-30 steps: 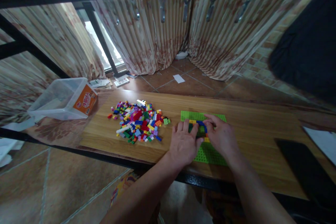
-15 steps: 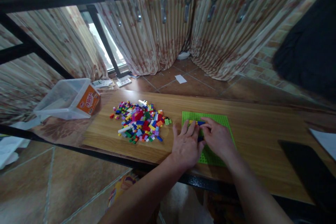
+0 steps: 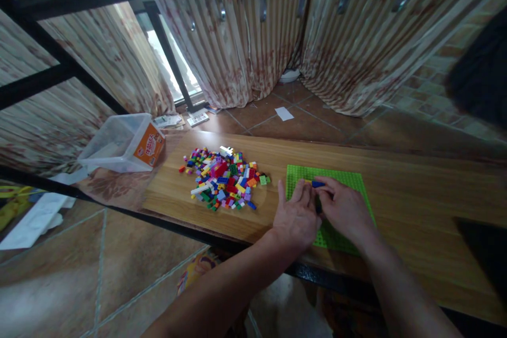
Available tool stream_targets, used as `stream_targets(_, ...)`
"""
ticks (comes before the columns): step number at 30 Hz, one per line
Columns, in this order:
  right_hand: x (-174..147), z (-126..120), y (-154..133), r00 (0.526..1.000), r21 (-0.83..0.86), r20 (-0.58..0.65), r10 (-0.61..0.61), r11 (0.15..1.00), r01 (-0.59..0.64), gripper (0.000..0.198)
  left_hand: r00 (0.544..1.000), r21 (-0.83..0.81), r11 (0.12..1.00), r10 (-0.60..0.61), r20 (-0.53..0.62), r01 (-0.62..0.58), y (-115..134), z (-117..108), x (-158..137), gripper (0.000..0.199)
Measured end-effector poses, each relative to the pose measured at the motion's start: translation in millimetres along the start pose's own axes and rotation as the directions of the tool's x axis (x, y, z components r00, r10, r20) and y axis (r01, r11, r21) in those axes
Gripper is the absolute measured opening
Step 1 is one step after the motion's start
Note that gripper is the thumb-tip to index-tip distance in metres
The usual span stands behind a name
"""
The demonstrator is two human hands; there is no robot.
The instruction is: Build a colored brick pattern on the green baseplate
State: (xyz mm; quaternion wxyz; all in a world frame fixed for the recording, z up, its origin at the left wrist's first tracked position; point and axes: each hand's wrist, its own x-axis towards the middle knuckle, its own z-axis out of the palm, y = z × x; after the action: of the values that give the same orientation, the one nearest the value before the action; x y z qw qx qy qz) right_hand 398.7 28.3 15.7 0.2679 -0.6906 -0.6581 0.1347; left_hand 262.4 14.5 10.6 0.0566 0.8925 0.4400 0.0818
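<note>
Green baseplate (image 3: pixel 333 237) flat, blue brick (image 3: pixel 317 184) on it.

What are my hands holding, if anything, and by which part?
Your left hand and right hand are at the bricks over the green board; whether either grips one, and where, is hidden, so I can't tell.

Small white Chinese characters (image 3: pixel 151 145), not surely legible, on the orange label (image 3: pixel 147 150) of a clear bin (image 3: pixel 121 162).
</note>
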Motion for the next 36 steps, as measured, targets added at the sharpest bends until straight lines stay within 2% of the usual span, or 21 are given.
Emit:
stream_targets(5, -1, -4, -2, 0.999, -0.039, 0.051, 0.017, 0.999, -0.015, 0.036, 0.999, 0.046, 0.999, -0.01, -0.037, 0.012, 2, 8, -4, 0.056)
stream_targets(10, -3, -3, 3, 0.999, -0.039, 0.04, -0.002, 0.999, 0.003, 0.037, 0.994, 0.036, 0.999, -0.029, -0.105, 0.033, 3, 9, -7, 0.056)
stream_targets(17, -5, -6, 15, 0.999, 0.013, -0.042, -0.005, 1.0, 0.006, 0.037, 0.985, -0.02, 0.999, -0.045, -0.164, 0.042, 2, 4, -5, 0.058)
stream_targets(21, -2, -7, 13, 0.996, 0.053, -0.083, -0.027, 0.998, 0.032, 0.036, 0.979, -0.071, 0.996, -0.07, -0.19, 0.058, -4, -5, -2, 0.053)
stream_targets(24, 1, -7, 9, 0.992, 0.056, -0.123, -0.019, 0.998, 0.026, 0.035, 0.964, -0.136, 0.984, -0.141, -0.224, 0.113, -17, -13, 1, 0.045)
stream_targets(28, 3, -9, 9, 0.988, 0.049, -0.145, 0.055, 0.998, -0.048, 0.032, 0.916, -0.268, 0.941, -0.284, -0.282, 0.209, -43, -23, 6, 0.036)
stream_targets(32, 2, -8, 8, 0.993, 0.046, -0.102, 0.052, 0.998, -0.047, 0.028, 0.908, -0.402, 0.891, -0.33, -0.257, 0.21, -54, -25, 10, 0.032)
stream_targets(36, 0, -4, 3, 1.0, 0.015, -0.007, -0.028, 1.0, 0.028, 0.028, 0.938, -0.435, 0.876, -0.305, -0.165, 0.208, -44, -17, 9, 0.031)
